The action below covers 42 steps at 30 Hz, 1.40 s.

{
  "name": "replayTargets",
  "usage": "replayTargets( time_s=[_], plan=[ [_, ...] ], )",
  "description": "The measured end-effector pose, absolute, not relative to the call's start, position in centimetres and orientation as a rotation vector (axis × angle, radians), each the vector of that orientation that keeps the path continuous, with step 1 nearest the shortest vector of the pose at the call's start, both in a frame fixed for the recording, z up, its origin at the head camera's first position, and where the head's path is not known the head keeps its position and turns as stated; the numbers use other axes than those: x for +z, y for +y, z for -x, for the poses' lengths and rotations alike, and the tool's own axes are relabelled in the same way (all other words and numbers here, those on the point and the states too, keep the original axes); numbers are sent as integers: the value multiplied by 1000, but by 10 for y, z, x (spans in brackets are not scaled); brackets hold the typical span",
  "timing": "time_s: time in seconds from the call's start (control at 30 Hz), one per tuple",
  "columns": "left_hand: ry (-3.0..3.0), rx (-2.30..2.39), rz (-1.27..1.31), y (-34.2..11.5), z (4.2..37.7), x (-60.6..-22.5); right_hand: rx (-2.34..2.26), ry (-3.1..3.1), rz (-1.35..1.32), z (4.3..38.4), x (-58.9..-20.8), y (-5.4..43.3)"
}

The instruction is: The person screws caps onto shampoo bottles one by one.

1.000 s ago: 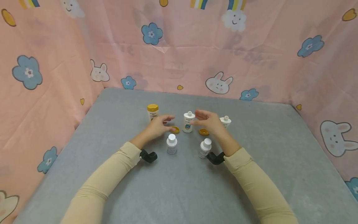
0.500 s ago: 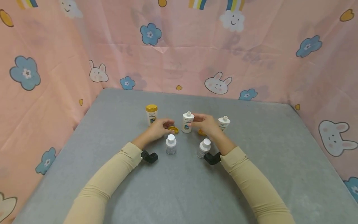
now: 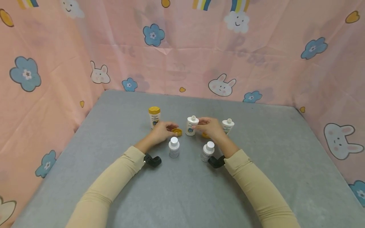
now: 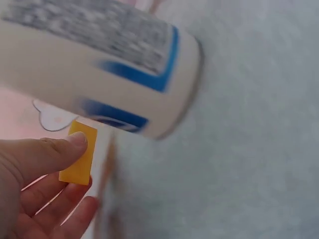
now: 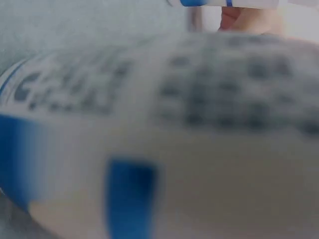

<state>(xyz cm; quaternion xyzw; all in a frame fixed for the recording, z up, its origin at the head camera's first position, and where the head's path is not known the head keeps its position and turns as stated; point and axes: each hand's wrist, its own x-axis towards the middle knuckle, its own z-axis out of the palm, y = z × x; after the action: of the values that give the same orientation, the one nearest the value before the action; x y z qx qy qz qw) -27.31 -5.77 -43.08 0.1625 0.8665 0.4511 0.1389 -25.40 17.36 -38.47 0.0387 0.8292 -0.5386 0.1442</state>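
In the head view my left hand (image 3: 161,132) pinches a yellow bottle cap (image 3: 177,132) between thumb and fingers. The left wrist view shows this cap (image 4: 78,154) held on edge under the thumb. My right hand (image 3: 211,128) grips the side of an uncapped white bottle (image 3: 191,125), which stands upright just right of the cap. A second yellow cap (image 3: 205,135) lies partly hidden below the right hand. Nearer to me are two small white-capped bottles, one (image 3: 174,148) by the left hand and the other (image 3: 207,152) by the right wrist.
Behind the left hand stands a white bottle (image 3: 154,117) with its yellow cap on. Another uncapped bottle (image 3: 227,125) is right of the right hand. Bottles close to the lens fill much of both wrist views. A pink printed cloth (image 3: 182,60) surrounds the grey table (image 3: 182,190).
My right hand has moved in to the middle bottle and taken hold of it. The left hand has lowered slightly onto its yellow cap and tilted it up.
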Motion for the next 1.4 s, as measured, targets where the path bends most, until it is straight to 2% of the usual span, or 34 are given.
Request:
replayTargets(
  time_s=[0.67,1.4],
  plan=[
    [2406,1703,-483,-63,246,-365,-1752,2435,112,209,-332,190],
    [2159,1950,-620,-65,214,-347,-1863,2377,176,169,-329,185]
  ],
)
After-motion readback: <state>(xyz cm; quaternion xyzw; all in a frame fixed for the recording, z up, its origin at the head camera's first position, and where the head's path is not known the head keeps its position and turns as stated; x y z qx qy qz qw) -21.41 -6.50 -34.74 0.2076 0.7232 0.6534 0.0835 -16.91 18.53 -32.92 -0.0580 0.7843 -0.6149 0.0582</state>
